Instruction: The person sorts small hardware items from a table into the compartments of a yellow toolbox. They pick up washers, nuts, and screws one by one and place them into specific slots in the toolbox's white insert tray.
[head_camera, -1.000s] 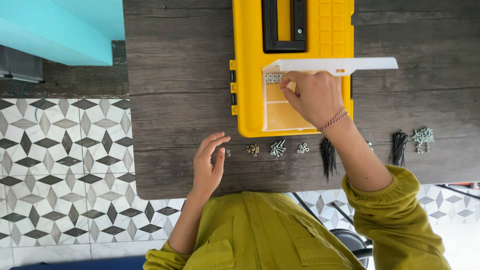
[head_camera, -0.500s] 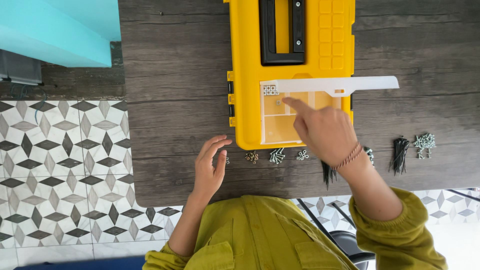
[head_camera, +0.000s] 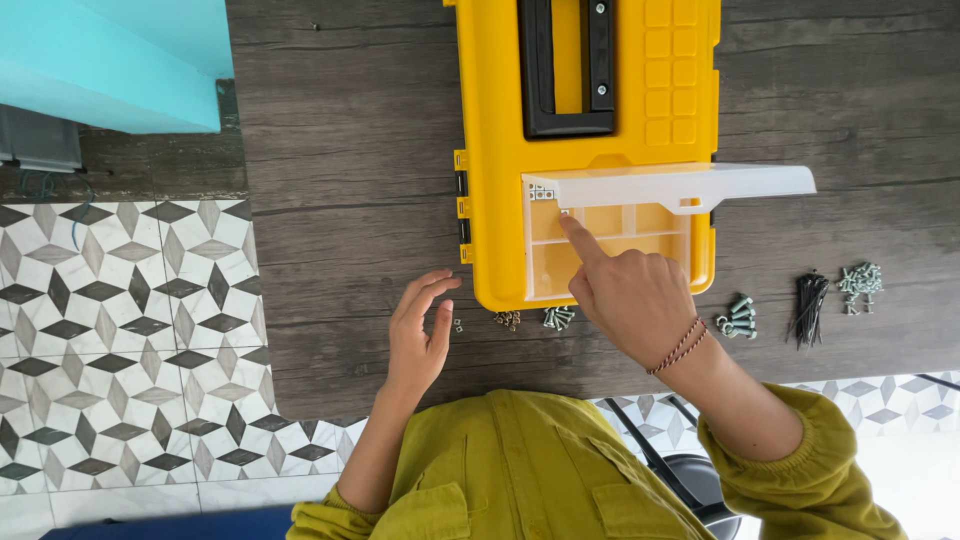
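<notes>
Yellow toolbox (head_camera: 500, 150), black handle (head_camera: 565, 70); dark grey-brown wood-grain table (head_camera: 350, 150); olive-green shirt (head_camera: 520, 470); white-grey-black geometric floor tiles (head_camera: 120, 340).

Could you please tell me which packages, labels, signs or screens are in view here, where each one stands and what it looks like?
No labels, signs or screens show.
Yellow toolbox: the only container, lying on the dark wooden table; rectangular, with a black handle.
Organiser compartment: set in the toolbox's near end, divided, its pale translucent lid raised; the right hand points into it.
</notes>
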